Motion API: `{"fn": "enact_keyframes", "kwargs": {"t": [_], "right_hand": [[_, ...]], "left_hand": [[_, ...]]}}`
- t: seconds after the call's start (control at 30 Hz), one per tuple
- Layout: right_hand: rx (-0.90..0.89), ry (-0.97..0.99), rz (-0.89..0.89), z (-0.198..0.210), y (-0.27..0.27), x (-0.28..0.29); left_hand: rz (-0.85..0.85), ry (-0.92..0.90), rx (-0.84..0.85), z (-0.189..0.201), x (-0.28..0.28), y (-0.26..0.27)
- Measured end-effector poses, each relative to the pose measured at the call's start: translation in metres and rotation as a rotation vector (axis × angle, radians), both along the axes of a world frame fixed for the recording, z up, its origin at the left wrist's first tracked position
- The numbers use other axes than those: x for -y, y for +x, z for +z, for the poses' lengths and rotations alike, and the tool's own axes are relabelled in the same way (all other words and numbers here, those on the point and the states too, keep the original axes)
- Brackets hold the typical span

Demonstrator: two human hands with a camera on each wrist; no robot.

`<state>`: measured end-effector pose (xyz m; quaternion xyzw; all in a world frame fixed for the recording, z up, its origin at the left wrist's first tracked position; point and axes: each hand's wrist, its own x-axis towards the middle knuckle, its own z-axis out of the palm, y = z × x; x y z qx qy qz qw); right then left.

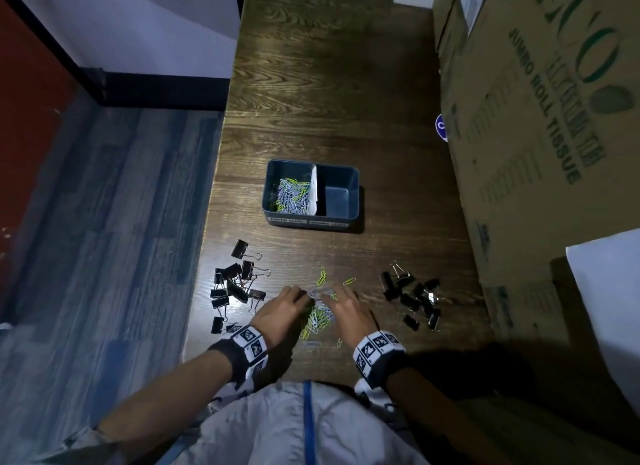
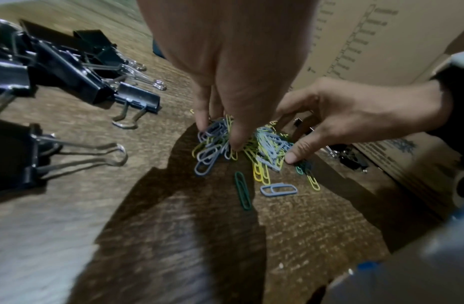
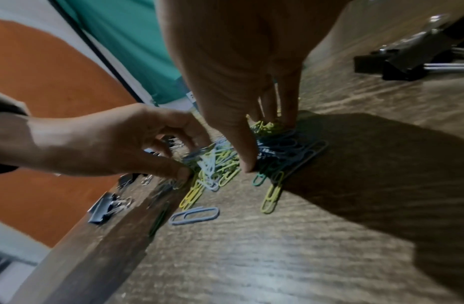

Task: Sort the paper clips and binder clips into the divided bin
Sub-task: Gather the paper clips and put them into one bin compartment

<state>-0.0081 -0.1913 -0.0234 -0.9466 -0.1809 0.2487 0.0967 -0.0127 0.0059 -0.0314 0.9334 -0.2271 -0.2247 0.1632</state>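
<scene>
Both our hands are down on the paper clip pile [image 1: 320, 314] at the near worktop [image 1: 329, 83] edge. Left hand [image 1: 282, 308] grip pinches a bunch; right hand [image 1: 349, 312] grip curls onto the pile's right side. Risks: slippery tangled clips spilling during the carry to the divided bin [image 1: 311, 218], strays [image 2: 278, 189] left behind, or binder clips [image 1: 235, 284] snagged along.

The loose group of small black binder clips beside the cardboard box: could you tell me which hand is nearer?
Right hand sits nearer the small black binder clips; left hand is farther.
</scene>
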Motion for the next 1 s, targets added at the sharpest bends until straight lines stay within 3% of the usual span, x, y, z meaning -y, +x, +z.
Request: {"fn": "enact_keyframes", "kwargs": {"t": [0.13,0.43,0.53,0.7,1.0], "right_hand": [[0.024,0.027,-0.073,-0.004,0.006,0.003],[-0.068,0.077,-0.322,-0.025,0.02,0.014],[-0.09,0.073,-0.317,0.017,0.023,0.007],[-0.076,0.036,-0.289,0.038,0.034,0.006],[-0.042,0.29,-0.271,0.086,0.071,-0.01]], "left_hand": [[0.126,-0.083,-0.041,0.013,-0.002,0.007],[0.204,-0.121,-0.045,0.035,-0.007,0.021],[0.258,-0.197,-0.082,0.042,-0.01,0.027],[0.306,-0.359,-0.006,0.069,-0.019,0.053],[0.456,-0.42,0.206,0.127,-0.038,0.152]]}}
